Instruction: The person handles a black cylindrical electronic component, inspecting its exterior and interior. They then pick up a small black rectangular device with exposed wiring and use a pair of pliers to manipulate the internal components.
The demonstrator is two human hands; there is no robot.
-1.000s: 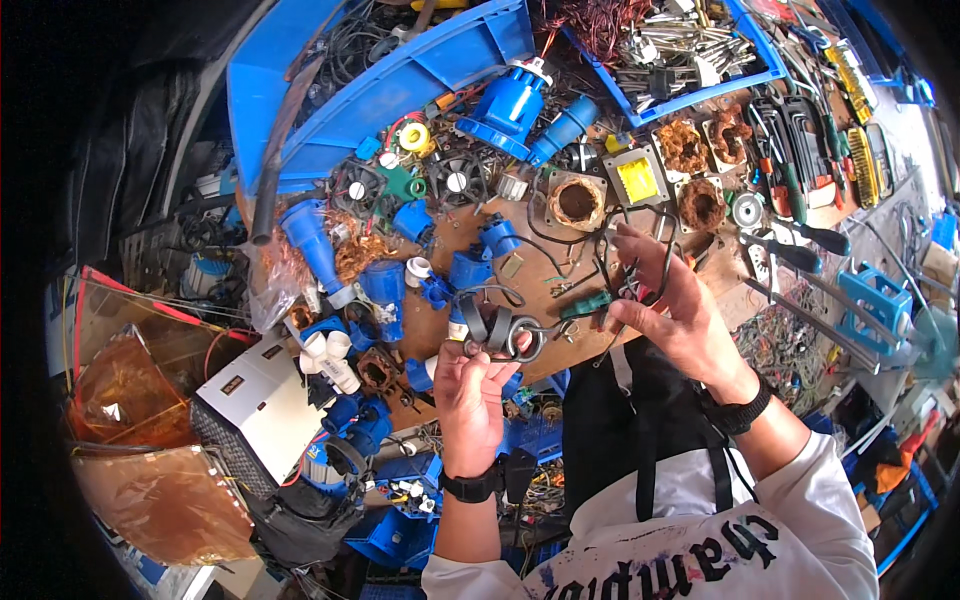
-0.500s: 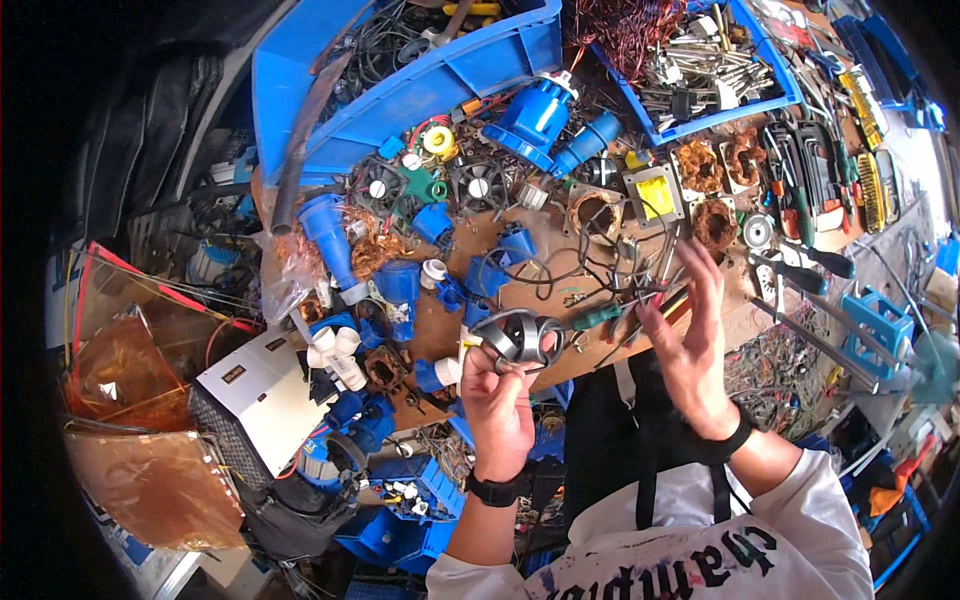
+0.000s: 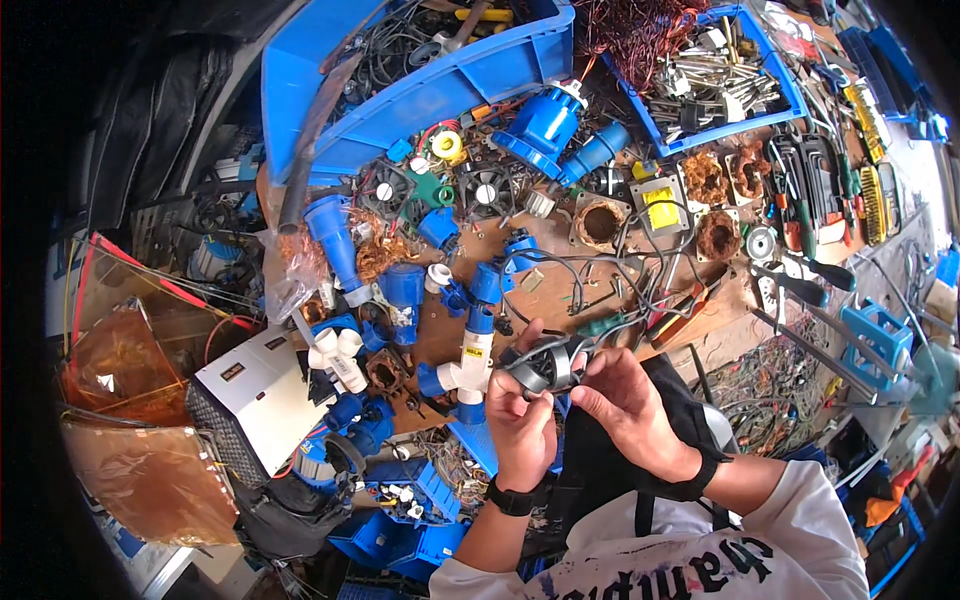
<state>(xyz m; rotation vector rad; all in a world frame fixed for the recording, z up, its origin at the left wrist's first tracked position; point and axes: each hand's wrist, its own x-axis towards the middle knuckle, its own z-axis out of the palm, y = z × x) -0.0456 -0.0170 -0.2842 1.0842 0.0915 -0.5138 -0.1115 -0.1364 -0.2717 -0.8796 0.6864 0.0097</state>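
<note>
Now grips the dark ring-shaped part (image 3: 544,373), between both hands, in the left hand (image 3: 524,425); has the right hand (image 3: 628,408), spread and apart moments ago, curled at its right side, can't tell if pinching. Allows two-handed work.

A large blue plastic bin (image 3: 450,98) held thin dark cables (image 3: 395,68); a smaller blue plastic tray (image 3: 730,134), to its right, contained silvery metal pieces (image 3: 708,85). Further right lay a long yellow brush (image 3: 873,205).
</note>
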